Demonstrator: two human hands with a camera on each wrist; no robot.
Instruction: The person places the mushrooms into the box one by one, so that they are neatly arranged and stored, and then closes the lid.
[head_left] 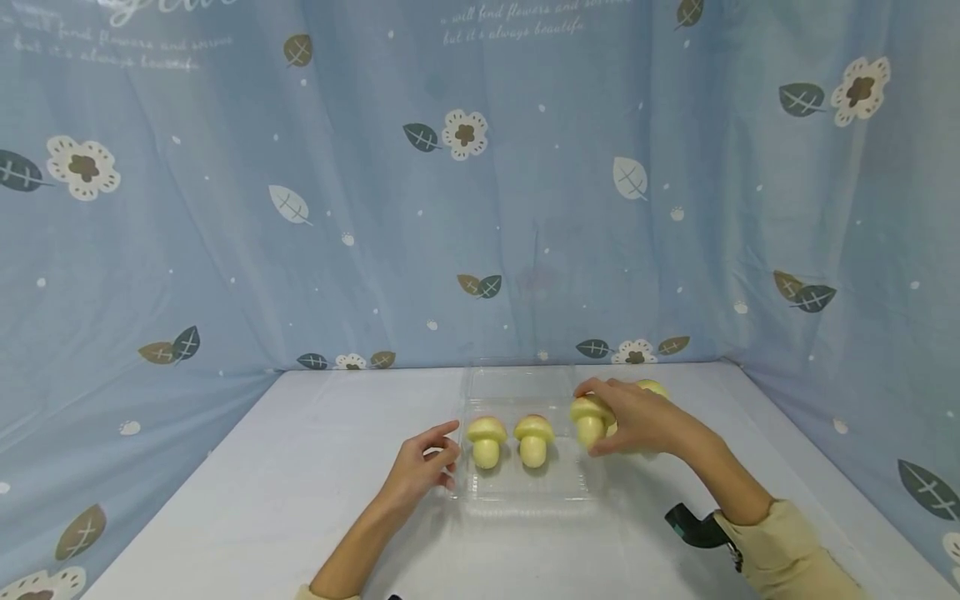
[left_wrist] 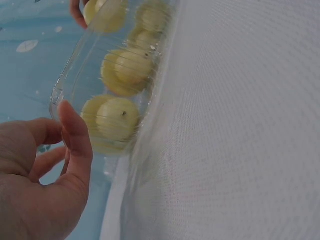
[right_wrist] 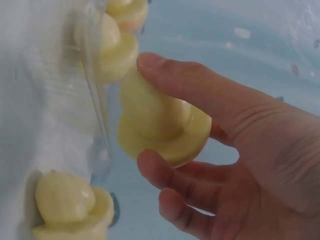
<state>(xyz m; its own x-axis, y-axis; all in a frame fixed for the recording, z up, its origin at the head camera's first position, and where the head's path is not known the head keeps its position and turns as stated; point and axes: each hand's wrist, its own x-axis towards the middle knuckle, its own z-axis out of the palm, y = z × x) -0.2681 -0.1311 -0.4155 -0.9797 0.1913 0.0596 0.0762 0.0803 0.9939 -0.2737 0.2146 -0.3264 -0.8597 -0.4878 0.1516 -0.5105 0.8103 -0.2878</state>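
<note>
So I'm watching this remotely, and everything here is placed off the clear plastic box (head_left: 498, 487). Its lid (head_left: 517, 383) is flipped open at the back. Inside, two yellow mushroom-shaped pieces are side by side: the left piece (head_left: 487, 443) close to the box's left wall, the middle piece (head_left: 534, 443) around the centre. That leaves a gap on the box's right side.

The right hand (head_left: 641, 418) is pinching a third piece (head_left: 591, 418) between thumb and fingers, right by the box's right wall. I honestly can't tell if the piece is over the edge or just outside it. At least one spare piece (right_wrist: 65, 200) sits to the right of the box, mostly hidden behind the hand from my head view.

The left hand (head_left: 422, 467) is at the box's left wall, fingers loosely bent and not wrapped around anything I can make out. Looks to me like it's there to steady the box, but I can't tell how firmly the tips touch it.

My read: this is the carry-over part of loading, third piece in hand and not set down. If I were calling the next move, I'd want the piece eased left over the wall, lowered into the gap without bumping the middle piece, then the fingers let go. The box looks light, so a knock could shift it.
</note>
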